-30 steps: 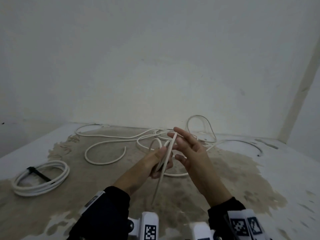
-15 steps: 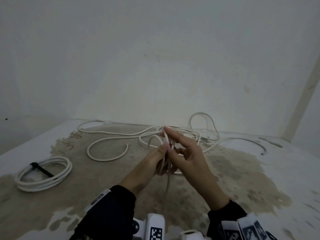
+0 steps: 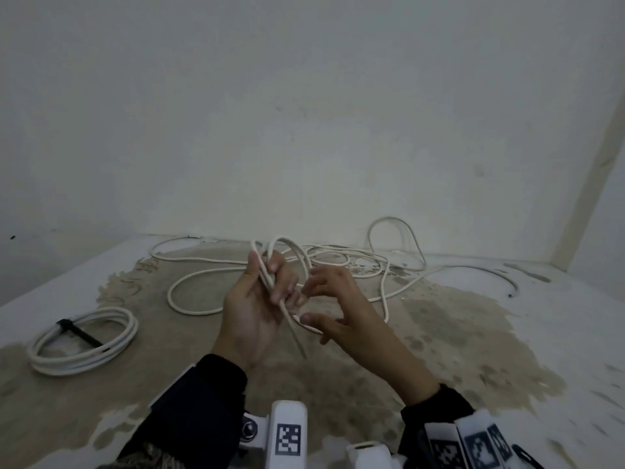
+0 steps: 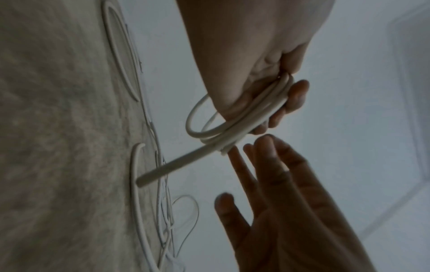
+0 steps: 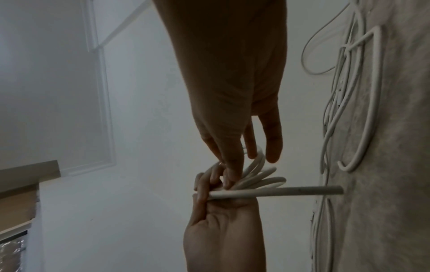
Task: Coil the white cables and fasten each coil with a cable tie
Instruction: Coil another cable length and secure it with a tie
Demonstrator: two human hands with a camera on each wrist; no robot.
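So the left hand [image 3: 252, 306] is up off the floor with its fingers curled around a small bunch of white cable loops [image 4: 235, 127]. You can see it best from the left wrist view, where a few turns run across the palm and the fingertips fold over them. One stiff cable end [image 3: 293, 328] sticks out of the bottom of that grip, pointing down toward the stained floor [image 3: 338, 384].

The right hand [image 3: 341, 309] is just beside it, fingers spread and mostly straight, not gripping anything. From the right wrist view a couple of its fingertips [image 5: 232, 174] look like they're touching the loops right where the left hand holds them, but it's blurry, so I can't say for sure.

The rest of that cable [image 3: 382, 265] trails off in a loose mess on the floor by the wall. Well off to the left lies a finished coil [image 3: 84, 346], with a black cable tie [image 3: 79, 333] around it.
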